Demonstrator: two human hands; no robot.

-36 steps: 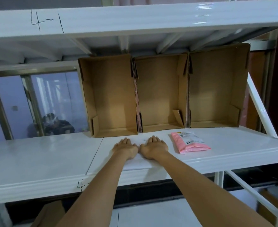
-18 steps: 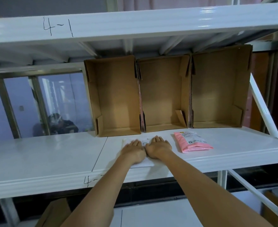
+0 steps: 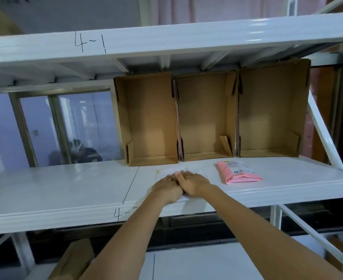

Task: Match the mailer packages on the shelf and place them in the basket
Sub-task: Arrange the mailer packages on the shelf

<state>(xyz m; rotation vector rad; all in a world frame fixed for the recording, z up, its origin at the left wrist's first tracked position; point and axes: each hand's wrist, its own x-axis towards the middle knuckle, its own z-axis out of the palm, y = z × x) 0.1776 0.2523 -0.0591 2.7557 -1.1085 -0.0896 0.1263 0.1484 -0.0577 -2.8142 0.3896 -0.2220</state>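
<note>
While hands (image 3: 179,185) press, three boxes (image 3: 206,116) (bare)

We face a white metal rack (image 3: 45,190) whose upper beam (image 3: 166,41) is hand-marked "4-1". A diagonal brace (image 3: 324,138) runs down its right side. Behind the rack at left we see a window (image 3: 75,126) with a dull metal frame, its glass showing bluish light. A pale wall (image 3: 75,15) rises above the beam. Light glints off the beam at upper right. Below the rack lies a white floor (image 3: 207,265).
</note>
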